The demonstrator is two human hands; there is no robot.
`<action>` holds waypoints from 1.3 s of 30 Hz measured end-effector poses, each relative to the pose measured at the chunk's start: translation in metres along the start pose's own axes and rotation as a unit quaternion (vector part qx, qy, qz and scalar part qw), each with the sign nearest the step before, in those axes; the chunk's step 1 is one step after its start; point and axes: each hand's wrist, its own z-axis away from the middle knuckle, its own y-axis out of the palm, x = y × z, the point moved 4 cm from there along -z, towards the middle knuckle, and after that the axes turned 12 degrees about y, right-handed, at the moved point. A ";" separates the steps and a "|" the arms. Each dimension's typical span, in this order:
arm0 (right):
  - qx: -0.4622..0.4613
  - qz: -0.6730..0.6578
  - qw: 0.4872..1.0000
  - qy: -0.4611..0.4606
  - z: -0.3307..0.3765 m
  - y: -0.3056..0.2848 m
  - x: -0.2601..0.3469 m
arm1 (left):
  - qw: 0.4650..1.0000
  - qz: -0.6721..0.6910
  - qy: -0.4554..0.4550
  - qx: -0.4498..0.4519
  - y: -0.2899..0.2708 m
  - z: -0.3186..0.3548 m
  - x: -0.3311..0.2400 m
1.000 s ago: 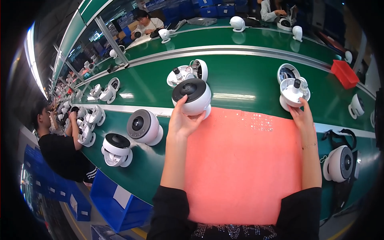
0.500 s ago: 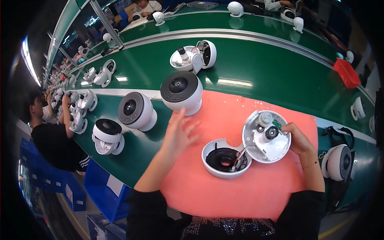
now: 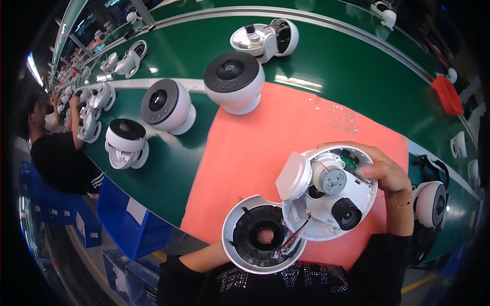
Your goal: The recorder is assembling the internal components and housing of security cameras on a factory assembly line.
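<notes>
My right hand [image 3: 390,171] grips the rim of the opened white camera housing [image 3: 334,201], thumb inside the edge and fingers round the back. Inside it show a black lens [image 3: 347,213], a round grey motor [image 3: 334,181] and a green circuit board [image 3: 350,159]. Thin wires join it to a round white shell [image 3: 228,218] with a black ring insert. My left forearm [image 3: 206,256] runs behind this shell, which my left hand holds from beneath. That hand is mostly hidden; a bit of skin shows through the ring's centre hole.
Assembled white cameras [image 3: 234,76] with black fronts stand to the left and far left of the pink mat [image 3: 255,148]. Beyond the mat an opened camera [image 3: 263,41] lies on the green bench. A red bin [image 3: 447,95] is at far right, blue crates [image 3: 122,219] below left, and a person [image 3: 56,158] works at left.
My left hand has come down from near the assembled camera to behind the ringed shell. Both joined halves have moved toward me, and the lens half has turned in my right hand.
</notes>
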 end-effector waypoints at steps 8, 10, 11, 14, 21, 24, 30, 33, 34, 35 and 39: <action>-0.107 -0.071 0.985 0.117 0.006 -0.010 -0.061 | 0.978 0.078 0.169 -0.095 0.009 0.010 -0.044; -0.130 -0.080 0.972 0.179 0.009 -0.005 -0.061 | 0.973 0.044 0.189 -0.121 0.027 0.012 -0.053; -0.119 0.013 0.978 0.172 0.010 -0.008 -0.056 | 0.973 0.057 0.182 -0.133 0.028 0.017 -0.055; -0.256 0.270 0.927 -0.038 0.020 0.009 -0.019 | 0.962 0.138 0.222 -0.081 0.041 0.021 -0.059; -0.025 0.407 0.861 -0.305 0.014 0.162 0.013 | 0.977 -0.007 0.121 -0.174 0.064 0.047 -0.050; -0.155 0.462 0.780 -0.392 0.005 0.186 -0.005 | 0.989 0.043 0.065 -0.125 0.027 0.063 -0.015; -0.104 0.411 0.777 -0.465 0.011 0.173 -0.011 | 0.982 0.050 0.183 -0.005 0.062 0.050 -0.038; 0.001 0.300 0.856 -0.421 0.028 0.141 -0.014 | 0.937 -0.193 0.284 -0.056 0.071 0.032 -0.043; 0.038 0.217 0.890 -0.400 0.032 0.130 -0.017 | 0.895 -0.287 0.340 0.023 0.070 0.021 -0.045; 0.071 0.130 0.916 -0.374 0.036 0.123 -0.022 | 0.917 -0.261 0.297 0.053 0.067 0.013 -0.047; 0.064 0.056 0.911 -0.404 0.050 0.107 -0.043 | 0.916 -0.290 0.267 0.070 0.066 -0.001 -0.051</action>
